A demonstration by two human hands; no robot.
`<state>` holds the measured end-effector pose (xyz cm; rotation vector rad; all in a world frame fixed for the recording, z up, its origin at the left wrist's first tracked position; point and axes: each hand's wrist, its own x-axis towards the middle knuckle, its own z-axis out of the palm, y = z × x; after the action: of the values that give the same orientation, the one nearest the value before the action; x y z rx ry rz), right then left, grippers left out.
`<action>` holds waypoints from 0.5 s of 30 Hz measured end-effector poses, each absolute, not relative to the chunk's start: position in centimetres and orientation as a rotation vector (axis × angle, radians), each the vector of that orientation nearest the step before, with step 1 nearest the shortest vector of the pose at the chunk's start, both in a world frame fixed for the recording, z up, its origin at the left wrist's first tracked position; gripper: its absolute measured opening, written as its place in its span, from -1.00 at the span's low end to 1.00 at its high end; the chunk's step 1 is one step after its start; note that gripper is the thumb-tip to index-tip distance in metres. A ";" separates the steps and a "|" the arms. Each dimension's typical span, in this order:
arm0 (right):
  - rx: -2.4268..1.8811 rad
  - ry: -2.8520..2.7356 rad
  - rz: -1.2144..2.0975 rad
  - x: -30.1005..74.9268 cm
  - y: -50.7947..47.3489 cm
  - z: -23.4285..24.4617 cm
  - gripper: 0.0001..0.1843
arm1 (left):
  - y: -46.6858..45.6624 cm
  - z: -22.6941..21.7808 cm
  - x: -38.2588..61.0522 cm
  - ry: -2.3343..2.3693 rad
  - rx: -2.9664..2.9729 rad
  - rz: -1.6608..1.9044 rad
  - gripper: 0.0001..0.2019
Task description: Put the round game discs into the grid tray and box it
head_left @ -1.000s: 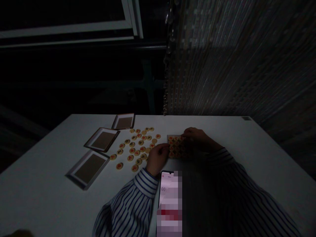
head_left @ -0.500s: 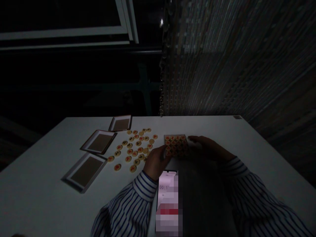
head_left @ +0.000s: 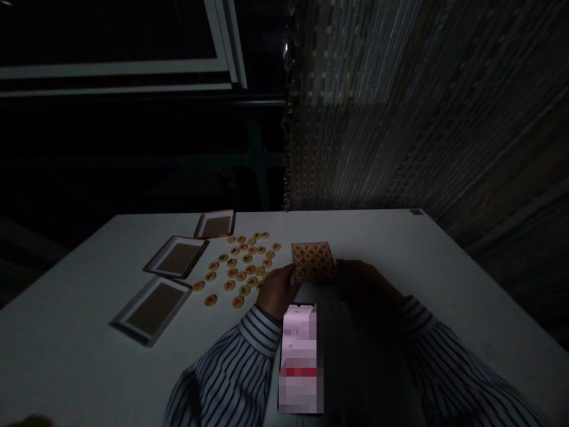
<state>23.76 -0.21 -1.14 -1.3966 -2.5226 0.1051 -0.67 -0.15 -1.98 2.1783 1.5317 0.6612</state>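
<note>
A small square tray (head_left: 313, 261) packed with round game pieces marked in red sits on the white table (head_left: 80, 350). My left hand (head_left: 276, 290) rests at the tray's near left corner, fingers curled against its edge. In deep shadow, my right hand (head_left: 361, 281) lies at the tray's near right side; its fingers are too dark to read. Several loose round pieces (head_left: 242, 267), red and black marked, lie scattered left of the tray.
Three shallow rectangular lids or trays (head_left: 153, 306) (head_left: 176, 258) (head_left: 216, 225) lie at the table's left. A lit phone (head_left: 299, 356) stands in front of my chest. A bead curtain (head_left: 400, 118) hangs behind the table.
My right hand has drawn back from the far side of the tray to its near right side. My left hand has slipped to the near left corner. The tray's top is now uncovered.
</note>
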 end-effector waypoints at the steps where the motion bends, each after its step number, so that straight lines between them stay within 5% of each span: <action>1: -1.380 -2.530 0.068 23.6 -0.3 -1.1 -0.62 | -0.1 -2.1 -0.7 1.550 2.186 0.653 -0.56; 15: -1.336 -2.491 0.060 23.2 -0.1 -2.4 -0.68 | -0.1 -2.2 -0.5 1.579 2.270 0.579 -0.58</action>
<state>23.16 -0.08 -2.35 -1.3359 -2.4908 0.0596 -0.53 -0.12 -2.22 2.2699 1.5789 0.5785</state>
